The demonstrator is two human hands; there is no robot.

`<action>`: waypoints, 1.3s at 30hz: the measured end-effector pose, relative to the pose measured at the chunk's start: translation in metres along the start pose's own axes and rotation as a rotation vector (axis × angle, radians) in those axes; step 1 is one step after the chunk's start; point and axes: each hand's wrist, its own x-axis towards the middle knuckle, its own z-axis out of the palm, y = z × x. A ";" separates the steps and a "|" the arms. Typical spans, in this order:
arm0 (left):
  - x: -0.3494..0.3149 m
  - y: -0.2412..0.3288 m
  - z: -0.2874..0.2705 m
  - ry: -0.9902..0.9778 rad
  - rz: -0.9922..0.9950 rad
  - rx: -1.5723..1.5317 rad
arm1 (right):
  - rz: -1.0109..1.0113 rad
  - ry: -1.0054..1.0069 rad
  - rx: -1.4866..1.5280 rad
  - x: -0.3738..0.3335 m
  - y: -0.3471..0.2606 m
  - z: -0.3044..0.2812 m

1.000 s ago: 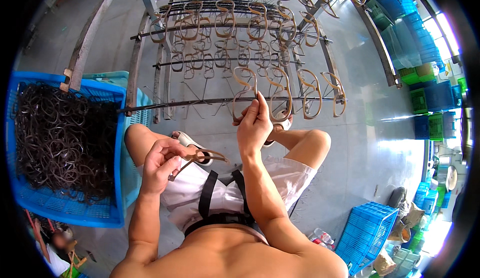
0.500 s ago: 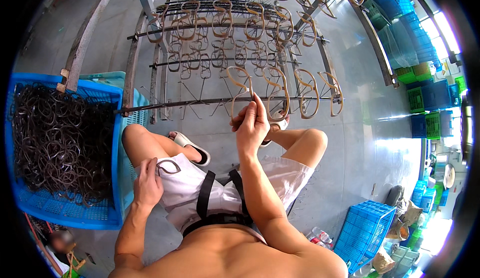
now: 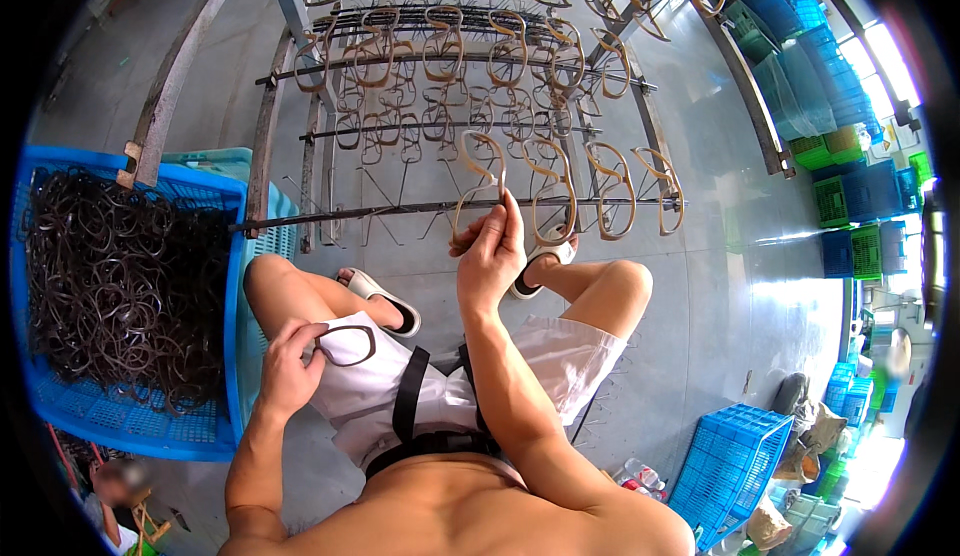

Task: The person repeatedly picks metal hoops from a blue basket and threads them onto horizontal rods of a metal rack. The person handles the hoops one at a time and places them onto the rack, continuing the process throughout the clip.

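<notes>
My right hand [image 3: 490,261] reaches up to the black hook bar [image 3: 400,210], its thumb and fingers pinching a brown eyeglass frame [image 3: 502,171] that stands on end there. Further along this bar, to the right, hang several more brown eyeglass frames [image 3: 632,196]. Over my left thigh, my left hand [image 3: 288,368] is closed on one end of a dark eyeglass frame [image 3: 348,364], with a rim sticking out to the right. At the left, a blue plastic basket [image 3: 236,306] holds a tangled heap of dark eyeglass frames [image 3: 120,286].
Beyond the bar, a metal rack [image 3: 265,126] carries more bars hung with frames. Bare wire hooks [image 3: 405,171] stick out on the bar's left part. A blue crate [image 3: 725,466] and plastic bottles [image 3: 640,476] are at the lower right. Another person [image 3: 120,486] is at the lower left.
My left hand has lifted its frame slightly and turned it, so more of the rim shows. The right hand and its frame have shifted a little to the left.
</notes>
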 end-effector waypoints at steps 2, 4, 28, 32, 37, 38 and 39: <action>0.004 0.002 -0.004 0.020 0.083 0.011 | -0.012 0.039 -0.025 -0.001 0.000 0.002; 0.011 0.015 -0.014 0.017 0.176 0.153 | -0.022 0.070 -0.053 -0.002 0.002 0.002; 0.015 0.004 0.005 0.001 -0.299 -0.923 | -0.102 -0.304 -0.303 -0.002 -0.004 -0.012; 0.018 0.010 0.007 0.019 -0.244 -0.980 | -0.125 -0.291 -0.289 0.003 -0.003 -0.017; 0.027 0.027 0.012 0.035 -0.241 -1.123 | -0.071 -0.344 -0.240 0.000 -0.004 -0.015; 0.028 0.028 0.014 0.035 -0.240 -1.145 | -0.109 -0.346 -0.258 0.001 -0.002 -0.015; 0.028 0.026 0.014 0.013 -0.232 -1.149 | -0.147 -0.347 -0.277 0.002 0.001 -0.015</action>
